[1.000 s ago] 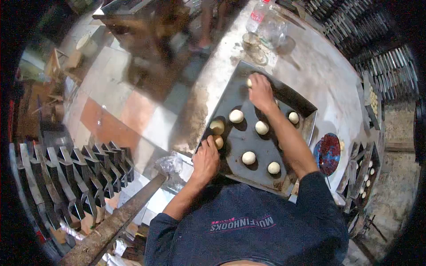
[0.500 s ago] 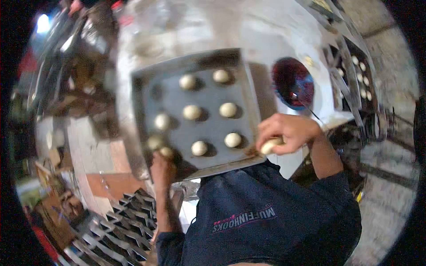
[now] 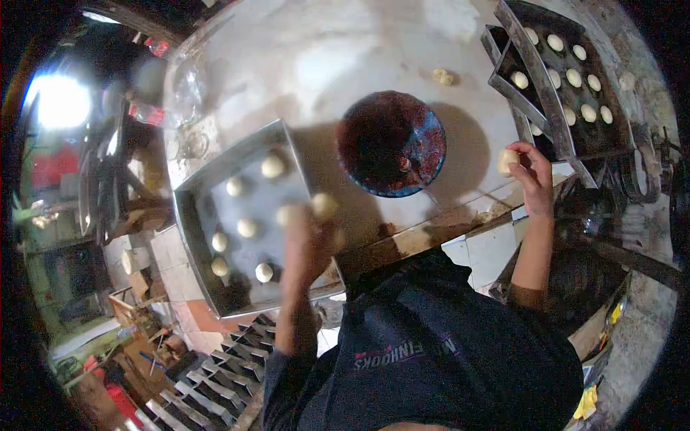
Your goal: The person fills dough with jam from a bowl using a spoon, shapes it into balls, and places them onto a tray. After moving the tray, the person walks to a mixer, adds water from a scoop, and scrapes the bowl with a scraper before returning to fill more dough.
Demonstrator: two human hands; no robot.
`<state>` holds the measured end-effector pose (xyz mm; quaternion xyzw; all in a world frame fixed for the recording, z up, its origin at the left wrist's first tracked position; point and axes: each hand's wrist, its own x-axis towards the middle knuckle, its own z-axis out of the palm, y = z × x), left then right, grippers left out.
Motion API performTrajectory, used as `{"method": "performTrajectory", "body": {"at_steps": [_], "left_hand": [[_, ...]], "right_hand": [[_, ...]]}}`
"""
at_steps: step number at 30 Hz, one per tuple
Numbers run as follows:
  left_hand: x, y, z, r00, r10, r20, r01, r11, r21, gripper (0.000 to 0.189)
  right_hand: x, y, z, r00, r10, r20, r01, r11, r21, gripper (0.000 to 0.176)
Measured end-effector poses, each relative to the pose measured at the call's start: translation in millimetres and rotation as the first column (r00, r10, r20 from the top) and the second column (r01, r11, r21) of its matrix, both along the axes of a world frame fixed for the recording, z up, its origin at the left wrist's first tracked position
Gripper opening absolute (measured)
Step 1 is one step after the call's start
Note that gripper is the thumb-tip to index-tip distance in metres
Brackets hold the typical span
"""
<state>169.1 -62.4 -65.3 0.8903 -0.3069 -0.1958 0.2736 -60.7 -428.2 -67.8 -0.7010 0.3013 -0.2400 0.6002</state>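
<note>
My left hand (image 3: 310,241), blurred by motion, reaches over the right side of a metal baking tray (image 3: 192,269) with a dough ball (image 3: 325,205) at its fingertips. Several other dough balls (image 3: 246,228) sit spaced out on the tray floor; the hand covers part of the tray's lower right. Over the table's edge at right, my right hand (image 3: 533,178) pinches a second dough ball (image 3: 507,162) between thumb and fingers. Between my hands stands a round, dark red and blue basin (image 3: 352,172) with a thin handle leaning out of it.
A small dough scrap (image 3: 444,76) lies behind the basin. Stacked trays (image 3: 564,133) with dough balls fill the far right. Plastic bottles (image 3: 147,113) lie at the table's left end. Metal racks (image 3: 208,381) stand below at lower left.
My view has shifted, so tray and basin appear further left. My left hand has moved rightward from the tray's left corner with its dough ball. My right hand has moved away from the tray, past the basin.
</note>
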Motion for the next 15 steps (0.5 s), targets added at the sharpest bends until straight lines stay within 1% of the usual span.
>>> {"method": "performTrajectory", "body": {"at_steps": [1, 2, 3, 4, 5, 6, 7, 8, 9, 11, 12, 13, 14, 15], "left_hand": [[-6, -22, -14, 0.991, -0.083, 0.110, 0.076, 0.995, 0.060, 0.036], [-12, -43, -27, 0.994, -0.021, 0.111, 0.001, 0.983, 0.181, 0.035], [-17, -60, -34, 0.992, 0.034, 0.119, -0.069, 0.951, 0.302, 0.034], [-18, -72, -35, 0.994, 0.002, 0.106, -0.047, 0.904, 0.424, 0.040], [-21, -66, -39, 0.993, -0.013, 0.116, -0.039, 0.899, 0.437, 0.040], [-25, -56, -43, 0.962, -0.146, 0.229, 0.050, 0.924, 0.379, 0.045], [-28, -51, -49, 0.902, -0.268, 0.339, 0.155, 0.933, 0.325, 0.050], [-38, -65, -20, 0.953, -0.089, 0.291, 0.031, 0.980, 0.199, 0.055], [-45, -71, -2, 0.953, -0.102, 0.286, 0.045, 0.979, 0.199, 0.055], [-54, -72, 31, 0.941, -0.114, 0.319, 0.081, 0.990, 0.113, 0.052], [-63, -76, 55, 0.999, -0.031, -0.033, 0.031, 1.000, -0.001, 0.051], [-73, -74, 61, 1.000, -0.021, -0.012, 0.021, 1.000, -0.020, 0.051], [-87, -71, 65, 0.938, -0.080, -0.338, -0.026, 0.955, -0.296, 0.049], [-98, -67, 66, 0.772, -0.235, -0.590, -0.144, 0.840, -0.523, 0.047]], "right_hand": [[-1, -2, -1, 0.999, 0.030, 0.030, -0.030, 1.000, 0.000, 0.033], [-1, -2, 4, 0.999, 0.038, 0.020, -0.036, 0.997, -0.073, 0.032], [-3, 0, 7, 0.999, 0.029, 0.038, -0.027, 0.998, -0.054, 0.032], [-5, 3, 10, 0.999, 0.040, 0.031, -0.036, 0.992, -0.118, 0.035], [-6, 6, 14, 0.999, 0.048, 0.021, -0.043, 0.982, -0.186, 0.038], [-6, 14, 20, 0.995, 0.049, 0.082, -0.037, 0.989, -0.143, 0.048], [-7, 22, 27, 0.995, 0.076, 0.070, -0.071, 0.995, -0.074, 0.051], [-7, 26, 23, 0.988, 0.123, 0.094, -0.111, 0.985, -0.129, 0.049], [-7, 33, 16, 0.978, 0.177, 0.109, -0.155, 0.970, -0.184, 0.047], [-2, 62, 19, 0.952, 0.264, 0.154, -0.230, 0.951, -0.207, 0.045], [4, 77, 22, 0.918, 0.348, 0.190, -0.278, 0.907, -0.316, 0.045], [12, 91, 25, 0.871, 0.438, 0.221, -0.315, 0.845, -0.433, 0.046], [19, 107, 26, 0.835, 0.482, 0.266, -0.338, 0.830, -0.444, 0.044], [25, 124, 29, 0.794, 0.525, 0.308, -0.361, 0.813, -0.457, 0.043]]}}
